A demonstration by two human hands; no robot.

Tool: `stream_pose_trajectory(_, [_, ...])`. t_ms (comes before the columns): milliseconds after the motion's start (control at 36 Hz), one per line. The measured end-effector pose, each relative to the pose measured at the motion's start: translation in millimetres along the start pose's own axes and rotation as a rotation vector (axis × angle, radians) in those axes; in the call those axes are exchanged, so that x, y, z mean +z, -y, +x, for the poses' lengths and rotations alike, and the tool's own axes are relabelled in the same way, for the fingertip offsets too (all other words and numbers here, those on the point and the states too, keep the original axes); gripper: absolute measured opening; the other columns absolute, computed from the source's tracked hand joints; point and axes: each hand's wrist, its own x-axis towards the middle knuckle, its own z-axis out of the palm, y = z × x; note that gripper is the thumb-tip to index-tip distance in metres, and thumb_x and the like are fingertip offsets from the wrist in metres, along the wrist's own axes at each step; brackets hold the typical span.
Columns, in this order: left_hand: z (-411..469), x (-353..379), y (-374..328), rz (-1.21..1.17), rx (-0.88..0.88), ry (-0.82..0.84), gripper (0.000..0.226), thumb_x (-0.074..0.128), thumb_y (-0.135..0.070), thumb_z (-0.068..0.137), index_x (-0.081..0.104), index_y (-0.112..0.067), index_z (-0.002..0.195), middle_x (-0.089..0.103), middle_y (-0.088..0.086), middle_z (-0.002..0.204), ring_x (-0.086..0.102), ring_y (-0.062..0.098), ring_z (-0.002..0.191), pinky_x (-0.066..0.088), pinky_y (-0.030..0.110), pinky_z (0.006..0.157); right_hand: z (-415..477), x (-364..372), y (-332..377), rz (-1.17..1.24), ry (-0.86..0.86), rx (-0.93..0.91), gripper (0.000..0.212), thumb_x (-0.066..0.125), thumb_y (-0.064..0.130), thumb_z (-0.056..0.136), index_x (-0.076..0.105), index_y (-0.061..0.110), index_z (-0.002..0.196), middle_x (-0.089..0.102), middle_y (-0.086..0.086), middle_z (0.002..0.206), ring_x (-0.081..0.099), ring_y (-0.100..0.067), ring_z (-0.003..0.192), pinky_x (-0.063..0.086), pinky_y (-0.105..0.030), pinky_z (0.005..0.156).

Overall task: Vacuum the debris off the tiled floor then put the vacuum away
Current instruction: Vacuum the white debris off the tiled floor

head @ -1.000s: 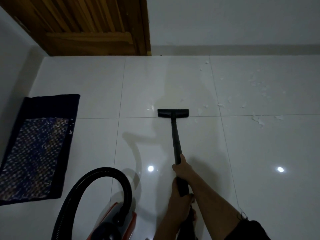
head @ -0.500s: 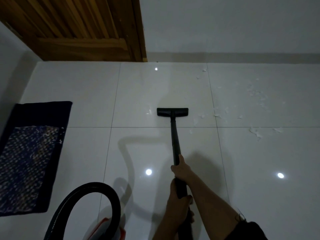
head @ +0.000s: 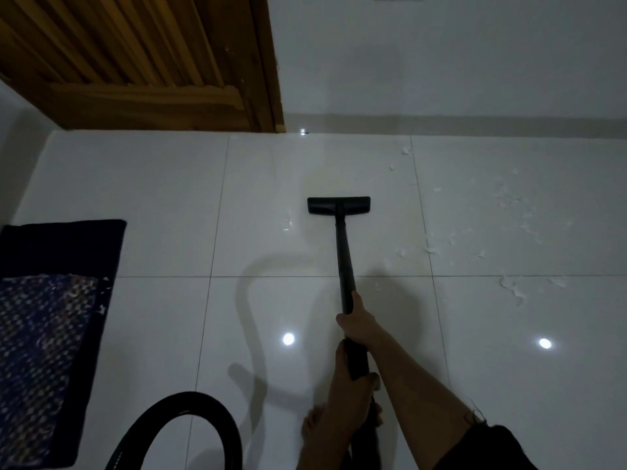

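A black vacuum wand (head: 343, 262) runs away from me to a flat black floor head (head: 338, 205) resting on the glossy white tiled floor (head: 163, 198). My right hand (head: 358, 322) grips the wand higher up; my left hand (head: 349, 378) grips it just below, nearer me. White paper-like debris (head: 509, 205) lies scattered to the right of the head, with a few bits (head: 287, 220) just left of it. The black hose (head: 190, 422) loops at the bottom left; the vacuum body is out of view.
A dark patterned mat (head: 51, 320) lies along the left edge. A wooden door (head: 142, 62) stands at the back left, a white wall (head: 441, 56) with skirting behind. My bare foot (head: 314, 425) shows under my left arm. Two ceiling lights reflect in the tiles.
The floor head has slid forward over the tile, away from me. My view has shifted forward, and the orange vacuum body has dropped out of sight at the bottom.
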Motion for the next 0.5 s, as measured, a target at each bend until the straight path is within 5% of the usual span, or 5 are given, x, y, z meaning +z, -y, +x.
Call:
stream_pose_trajectory(167, [23, -10, -29, -0.064, -0.023, 0.020, 0.066, 0.047, 0.004, 0.088, 0.025, -0.028, 0.141, 0.053, 0.012, 0.073, 0.046, 0.011, 0.035, 0.041, 0.021, 0.036, 23, -13, 28, -0.008, -0.034, 0.020, 0.075, 0.045, 0.017, 0.095, -0.003, 0.022, 0.152, 0.050, -0.021, 0.132, 0.056, -0.033, 0.111, 0.044, -0.033, 0.090])
stream_pose_trajectory(500, [60, 0, -65, -0.054, -0.037, 0.017, 0.062, 0.049, 0.003, 0.087, 0.030, -0.027, 0.137, 0.052, 0.019, 0.083, 0.046, 0.017, 0.042, 0.042, 0.022, 0.039, 53, -49, 50, -0.027, -0.072, 0.055, 0.077, 0.045, 0.017, 0.093, -0.003, 0.025, 0.152, 0.051, -0.021, 0.131, 0.056, -0.035, 0.112, 0.045, -0.037, 0.092])
